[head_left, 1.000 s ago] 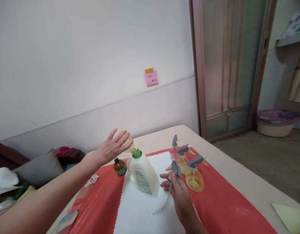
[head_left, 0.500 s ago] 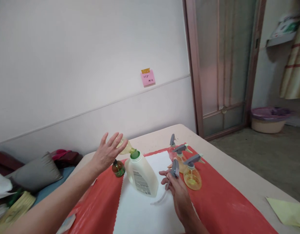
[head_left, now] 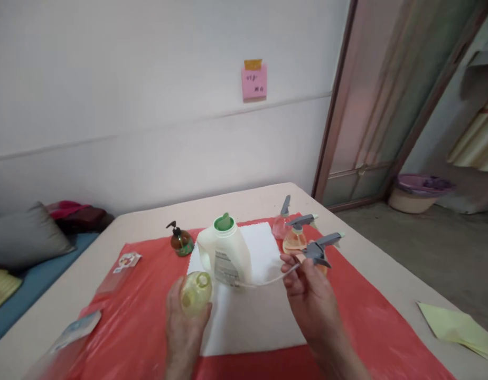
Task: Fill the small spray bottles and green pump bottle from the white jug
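We see the left hand (head_left: 184, 330) at lower centre, fingers curled round a see-through yellow, rounded plastic bottle (head_left: 194, 303), thumb along its right side; it's tilted, open neck toward us, fill level can't tell. Right hand (head_left: 313, 295), lower right of centre, has fingertips and thumb closed in a pinch on a grey plastic trigger spray head (head_left: 317, 254) with an orange part; remaining fingers loosely bent. Its thin, pale, bendy tube (head_left: 268, 281) runs left past the lower front of the white plastic jug with green spout (head_left: 230, 256), mid-frame on the white scallop-edged sheet (head_left: 263, 327); tube tip touching jug or not, can't tell. To handle this well, we'd keep the bottle neck up against drips, grip its soft-looking wall lightly, pinch the head by its body rather than the trigger, and hold the tube clear of the jug so it doesn't snag. We'd also mind the right knuckles: the pink spray bottle (head_left: 281, 228) and orange spray bottle (head_left: 293, 243) stand close behind, easily knocked. Amber pump bottle (head_left: 181, 244) left of jug, well apart from the right hand.
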`<move>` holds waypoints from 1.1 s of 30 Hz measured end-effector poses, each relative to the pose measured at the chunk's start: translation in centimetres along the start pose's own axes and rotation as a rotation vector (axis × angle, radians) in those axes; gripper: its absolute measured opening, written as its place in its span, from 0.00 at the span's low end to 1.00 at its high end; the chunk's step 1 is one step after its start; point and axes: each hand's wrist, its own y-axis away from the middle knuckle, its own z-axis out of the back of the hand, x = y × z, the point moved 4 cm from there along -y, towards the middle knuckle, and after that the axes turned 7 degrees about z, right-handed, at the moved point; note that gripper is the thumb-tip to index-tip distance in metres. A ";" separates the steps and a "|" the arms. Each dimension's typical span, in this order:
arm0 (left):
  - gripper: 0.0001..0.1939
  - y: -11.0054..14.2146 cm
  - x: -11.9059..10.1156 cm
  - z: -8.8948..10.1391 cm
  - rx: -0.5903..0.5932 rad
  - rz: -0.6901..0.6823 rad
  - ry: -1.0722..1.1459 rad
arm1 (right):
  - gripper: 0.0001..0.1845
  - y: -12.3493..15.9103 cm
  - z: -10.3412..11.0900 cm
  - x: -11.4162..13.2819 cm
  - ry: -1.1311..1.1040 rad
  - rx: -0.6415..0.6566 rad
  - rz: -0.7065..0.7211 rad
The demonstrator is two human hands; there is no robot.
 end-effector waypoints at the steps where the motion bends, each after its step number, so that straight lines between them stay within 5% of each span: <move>1: 0.38 0.4 0.5 -0.7 0.021 -0.059 -0.023 | 0.27 -0.1 0.1 -0.3 -0.009 -0.020 -0.027; 5: 0.34 1.0 -0.1 -2.0 0.070 -0.429 -0.064 | 0.28 0.0 0.0 -1.4 0.011 -0.034 -0.109; 8: 0.35 1.4 -0.8 -1.8 0.058 -0.559 -0.105 | 0.27 0.2 0.0 -1.7 0.042 -0.026 -0.117; 14: 0.37 2.3 -1.3 -1.4 0.038 -0.609 -0.161 | 0.27 0.8 -0.3 -2.4 0.115 0.006 -0.113; 23: 0.43 4.6 -3.9 -0.3 0.225 -0.549 -0.026 | 0.15 4.1 -0.7 -6.2 0.365 0.416 -0.102; 33: 0.45 5.1 -4.2 -0.2 0.228 -0.531 0.078 | 0.21 5.0 -1.1 -7.0 0.360 0.464 -0.193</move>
